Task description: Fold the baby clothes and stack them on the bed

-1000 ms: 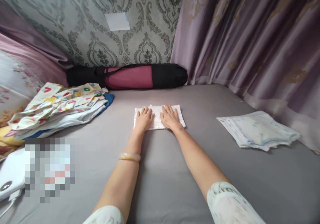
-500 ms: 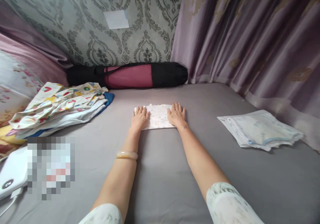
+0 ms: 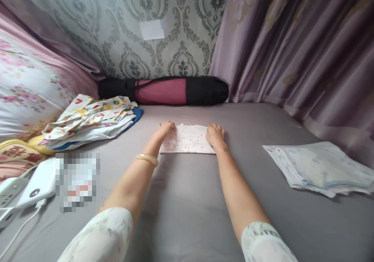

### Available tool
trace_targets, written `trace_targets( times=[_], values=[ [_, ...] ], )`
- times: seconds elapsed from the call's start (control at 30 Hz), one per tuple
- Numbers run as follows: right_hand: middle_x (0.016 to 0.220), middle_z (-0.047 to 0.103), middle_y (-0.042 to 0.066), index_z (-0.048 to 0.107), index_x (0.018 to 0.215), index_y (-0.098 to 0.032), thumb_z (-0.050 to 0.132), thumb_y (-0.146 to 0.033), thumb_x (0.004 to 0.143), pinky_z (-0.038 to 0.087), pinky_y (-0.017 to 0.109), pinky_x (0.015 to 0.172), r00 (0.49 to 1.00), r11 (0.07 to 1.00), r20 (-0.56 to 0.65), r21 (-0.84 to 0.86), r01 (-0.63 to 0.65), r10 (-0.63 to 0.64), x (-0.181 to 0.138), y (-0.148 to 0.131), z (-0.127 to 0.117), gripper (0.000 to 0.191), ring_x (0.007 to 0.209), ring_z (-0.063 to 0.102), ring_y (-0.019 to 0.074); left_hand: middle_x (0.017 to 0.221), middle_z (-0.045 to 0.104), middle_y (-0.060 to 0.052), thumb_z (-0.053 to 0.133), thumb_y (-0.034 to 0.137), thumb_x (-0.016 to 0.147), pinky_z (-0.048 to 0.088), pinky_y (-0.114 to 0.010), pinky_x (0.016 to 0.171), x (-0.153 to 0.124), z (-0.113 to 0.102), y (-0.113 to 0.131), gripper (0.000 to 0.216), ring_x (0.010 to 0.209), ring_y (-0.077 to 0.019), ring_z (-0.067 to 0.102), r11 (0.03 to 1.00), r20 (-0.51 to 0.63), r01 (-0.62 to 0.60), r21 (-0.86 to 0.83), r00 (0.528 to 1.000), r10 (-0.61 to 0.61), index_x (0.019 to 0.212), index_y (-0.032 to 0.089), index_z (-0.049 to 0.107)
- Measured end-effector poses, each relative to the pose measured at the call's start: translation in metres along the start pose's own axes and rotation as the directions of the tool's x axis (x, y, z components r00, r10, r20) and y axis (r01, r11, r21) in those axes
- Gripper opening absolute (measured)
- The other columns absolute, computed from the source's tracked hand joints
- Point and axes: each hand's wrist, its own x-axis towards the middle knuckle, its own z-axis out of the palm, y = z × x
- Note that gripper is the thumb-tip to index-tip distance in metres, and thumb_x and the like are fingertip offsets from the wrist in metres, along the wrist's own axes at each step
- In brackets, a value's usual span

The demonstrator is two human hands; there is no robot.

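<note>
A folded white cloth (image 3: 188, 139) with a faint small print lies flat on the grey bed sheet (image 3: 187, 199), its long side running across in front of me. My left hand (image 3: 167, 128) is at its far left corner, fingers bent and closed on the fabric edge. At the far right corner, my right hand (image 3: 215, 135) has its fingers curled over the cloth's edge; the fingertips are partly hidden. Both forearms reach straight forward, and a pale bangle (image 3: 147, 160) circles the left one.
Rumpled patterned clothes (image 3: 99, 114) are heaped at left. Nearer are a white power bank (image 3: 43, 182), a power strip (image 3: 10, 192) and a blurred-out item (image 3: 80, 182). Folded white cloths (image 3: 324, 168) lie at right. A black and maroon long bag (image 3: 163, 90) rests against the wall.
Both hands were lying flat with fingers spread on the cloth; now the fingers are curled at its far corners. The view has shifted slightly left.
</note>
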Motion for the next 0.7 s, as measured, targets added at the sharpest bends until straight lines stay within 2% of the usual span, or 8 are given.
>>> trace_targets(
  times=[0.17, 0.3, 0.43, 0.53, 0.7],
  values=[
    [0.129, 0.057, 0.015, 0.063, 0.123, -0.017, 0.031, -0.012, 0.093, 0.023, 0.049, 0.107, 1.0, 1.0, 0.024, -0.02, 0.018, -0.018, 0.006, 0.007, 0.0, 0.045, 0.123, 0.043, 0.0306, 0.061, 0.065, -0.003, 0.072, 0.012, 0.056, 0.041, -0.049, 0.1, 0.025, -0.017, 0.002, 0.017, 0.086, -0.0281, 0.067, 0.998, 0.076, 0.032, -0.062, 0.997, -0.027, 0.052, 0.023, 0.06],
    [0.13, 0.054, 0.016, 0.062, 0.125, -0.017, 0.033, -0.013, 0.093, 0.023, 0.048, 0.106, 0.999, 0.999, 0.031, -0.039, 0.02, -0.019, 0.007, 0.005, -0.002, 0.044, 0.123, 0.041, 0.0315, 0.053, 0.062, -0.002, 0.071, 0.009, 0.051, 0.051, -0.039, 0.084, 0.031, -0.02, 0.0, 0.019, 0.069, -0.0248, 0.065, 0.993, 0.153, 0.06, -0.103, 0.987, -0.044, 0.049, 0.023, 0.06],
    [0.131, 0.052, 0.016, 0.063, 0.123, -0.019, 0.038, -0.015, 0.093, 0.026, 0.046, 0.102, 0.998, 0.999, 0.046, -0.036, 0.033, -0.031, 0.009, 0.004, -0.008, 0.039, 0.122, 0.041, 0.031, 0.054, 0.062, -0.002, 0.069, 0.013, 0.052, 0.051, -0.032, 0.075, 0.029, -0.024, -0.002, 0.012, 0.067, -0.0224, 0.063, 0.992, 0.222, 0.08, -0.1, 0.973, -0.056, 0.052, 0.022, 0.061],
    [0.13, 0.053, 0.014, 0.064, 0.12, -0.02, 0.041, -0.015, 0.093, 0.027, 0.045, 0.101, 0.998, 0.999, 0.043, -0.008, 0.043, -0.043, 0.009, 0.004, -0.016, 0.036, 0.124, 0.04, 0.0306, 0.063, 0.065, -0.002, 0.068, 0.021, 0.056, 0.049, -0.028, 0.072, 0.024, -0.031, -0.003, 0.008, 0.072, -0.0208, 0.062, 0.995, 0.254, 0.051, -0.089, 0.967, -0.027, 0.063, 0.019, 0.065],
    [0.13, 0.057, 0.01, 0.064, 0.115, -0.022, 0.046, -0.018, 0.094, 0.021, 0.048, 0.108, 0.993, 0.993, 0.08, 0.087, 0.08, -0.087, 0.009, 0.009, -0.04, 0.029, 0.126, 0.044, 0.0276, 0.088, 0.069, -0.006, 0.062, 0.041, 0.068, 0.044, -0.024, 0.068, 0.011, -0.051, -0.004, 0.038, 0.081, -0.019, 0.061, 0.989, 0.316, -0.148, -0.002, 0.938, 0.141, 0.095, 0.014, 0.066]
  ],
)
